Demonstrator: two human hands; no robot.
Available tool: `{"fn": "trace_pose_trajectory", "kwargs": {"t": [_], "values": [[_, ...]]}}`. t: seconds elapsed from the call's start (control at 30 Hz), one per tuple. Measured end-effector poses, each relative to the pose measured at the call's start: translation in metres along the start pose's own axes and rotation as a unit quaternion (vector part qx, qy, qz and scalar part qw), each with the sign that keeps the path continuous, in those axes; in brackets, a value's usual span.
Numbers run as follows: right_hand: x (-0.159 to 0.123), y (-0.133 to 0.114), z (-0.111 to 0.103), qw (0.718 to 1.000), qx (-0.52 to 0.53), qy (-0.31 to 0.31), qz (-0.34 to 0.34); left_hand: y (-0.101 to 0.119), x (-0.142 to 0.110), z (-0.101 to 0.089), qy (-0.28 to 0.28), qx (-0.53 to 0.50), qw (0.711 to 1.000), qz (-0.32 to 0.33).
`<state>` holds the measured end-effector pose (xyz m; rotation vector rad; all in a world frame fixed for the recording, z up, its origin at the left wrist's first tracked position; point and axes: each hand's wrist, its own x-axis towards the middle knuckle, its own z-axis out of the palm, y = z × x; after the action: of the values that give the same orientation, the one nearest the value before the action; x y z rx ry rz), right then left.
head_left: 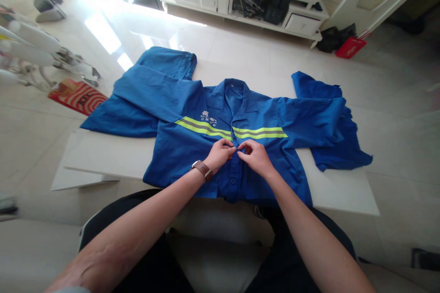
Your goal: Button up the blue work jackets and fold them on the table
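Observation:
A blue work shirt (192,114) with yellow-green reflective stripes lies face up on a low white table (103,158), collar away from me, both sleeves spread out. My left hand (220,154) and my right hand (253,155) meet at the shirt's front placket just below the stripes. Both hands are closed in a pinch on the placket fabric. A brown-strapped watch (202,169) sits on my left wrist. Two dark buttons show lower down the placket.
A red patterned mat (77,96) and a white rack lie on the floor at left. A white TV cabinet (240,0) stands at the back. A red bag (350,46) rests beside a white door at right. My dark-trousered knees are below the table edge.

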<state>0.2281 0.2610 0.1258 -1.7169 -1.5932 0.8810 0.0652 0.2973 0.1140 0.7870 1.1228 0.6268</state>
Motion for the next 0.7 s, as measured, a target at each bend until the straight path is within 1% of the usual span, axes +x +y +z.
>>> {"fn": "trace_pose_trajectory", "kwargs": {"t": [0.3, 0.47, 0.7], "values": [[-0.0011, -0.0009, -0.0004, 1.0, -0.005, -0.009, -0.014, 0.0065, -0.0046, 0.0024, 0.029, -0.039, 0.998, -0.039], [-0.0011, -0.0011, -0.0004, 1.0, -0.001, -0.008, -0.012, 0.0076, -0.0045, 0.0028, 0.024, -0.034, 0.998, -0.037], [-0.0015, -0.002, 0.0003, 1.0, -0.003, -0.007, -0.003, 0.0095, -0.0054, 0.0039, 0.036, -0.028, 0.998, -0.046]]}}
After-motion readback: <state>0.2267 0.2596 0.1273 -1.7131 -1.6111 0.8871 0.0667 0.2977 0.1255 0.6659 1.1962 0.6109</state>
